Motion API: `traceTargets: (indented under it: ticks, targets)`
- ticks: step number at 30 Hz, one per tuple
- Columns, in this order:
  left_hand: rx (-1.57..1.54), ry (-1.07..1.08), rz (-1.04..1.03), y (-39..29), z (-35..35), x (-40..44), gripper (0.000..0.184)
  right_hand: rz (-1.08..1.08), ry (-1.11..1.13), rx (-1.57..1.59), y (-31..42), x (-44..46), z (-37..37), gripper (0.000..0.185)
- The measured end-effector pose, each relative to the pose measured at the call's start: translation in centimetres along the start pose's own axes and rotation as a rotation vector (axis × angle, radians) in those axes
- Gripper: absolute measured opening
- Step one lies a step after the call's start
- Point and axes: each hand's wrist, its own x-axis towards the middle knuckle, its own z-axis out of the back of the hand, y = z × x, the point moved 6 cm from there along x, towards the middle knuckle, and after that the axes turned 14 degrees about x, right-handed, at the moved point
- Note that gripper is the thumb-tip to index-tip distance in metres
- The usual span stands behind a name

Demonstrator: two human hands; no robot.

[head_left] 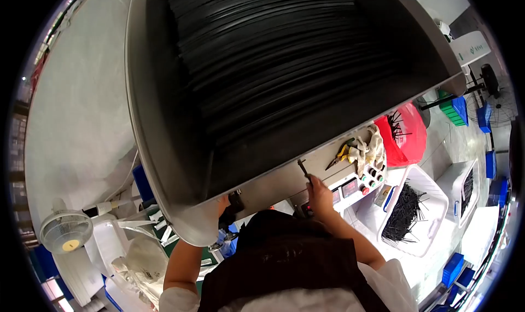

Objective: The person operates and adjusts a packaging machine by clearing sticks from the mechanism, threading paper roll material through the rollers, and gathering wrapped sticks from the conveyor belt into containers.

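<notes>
My right hand (321,198) is closed around a short, dark, thin piece (304,168), which points up toward the front lip of the metal hopper; its exact kind is unclear. Just right of it is a control panel (350,188) with a lit display and several buttons. My left hand (223,203) is mostly hidden under the hopper edge, beside a dark machine part (235,201), so its fingers do not show. Many long black strips (284,65) lie in the large hopper (164,202) above both hands.
Pliers with yellow handles (343,151) and pale work gloves (367,152) lie on the machine ledge. To the right stand a red bag (410,142) and a white bin (432,238) holding black pieces. A fan (66,231) stands at left.
</notes>
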Motion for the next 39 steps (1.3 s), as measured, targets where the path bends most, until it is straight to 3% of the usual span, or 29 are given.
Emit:
traceTargets:
  ticks: [2, 8, 9, 11, 16, 19, 23, 27, 37, 39]
  targets:
    - [-0.078, 0.071, -0.009, -0.8, 0.9, 0.7, 0.014, -0.051, 0.241, -0.249, 1.9, 2.7, 2.1, 0.019]
    - [-0.085, 0.069, 0.003, -0.2, 0.3, 0.3, 0.016, 0.248, 0.373, -0.583, 5.3, 7.9, 4.3, 0.020]
    - [-0.084, 0.062, 0.009, -0.1, 0.2, 0.3, 0.016, 0.253, 0.373, -0.587, 5.2, 8.2, 4.3, 0.020]
    - [-0.088, 0.049, 0.020, -0.1, 0.2, 0.3, 0.016, 0.533, 0.330, -0.534, 5.8, 8.2, 4.1, 0.020]
    - [-0.095, -0.004, 0.030, 0.0, 0.1, 0.1, 0.016, 0.656, 0.343, -0.543, 5.1, 8.2, 4.0, 0.019]
    - [-0.268, -0.048, 0.081, 1.0, -1.2, -0.7, 0.016, 0.626, 0.751, -0.571, 3.7, 7.1, 2.6, 0.022]
    - [-0.271, -0.192, -0.008, 0.5, -0.4, -0.8, 0.015, 0.443, 0.598, -0.303, 4.3, 6.6, 1.2, 0.022]
    - [-0.193, -0.132, 0.020, 0.1, 0.7, -0.1, 0.016, 0.325, 0.620, -0.290, 4.8, 7.6, -2.7, 0.023]
    - [-0.165, -0.083, 0.041, 0.1, 0.2, -0.5, 0.016, 0.415, 0.575, -0.364, 3.5, 8.6, -4.6, 0.023]
    - [-0.157, -0.025, 0.067, 0.2, 0.1, -0.3, 0.016, 0.530, 0.519, -0.314, 4.7, 8.1, -4.0, 0.022]
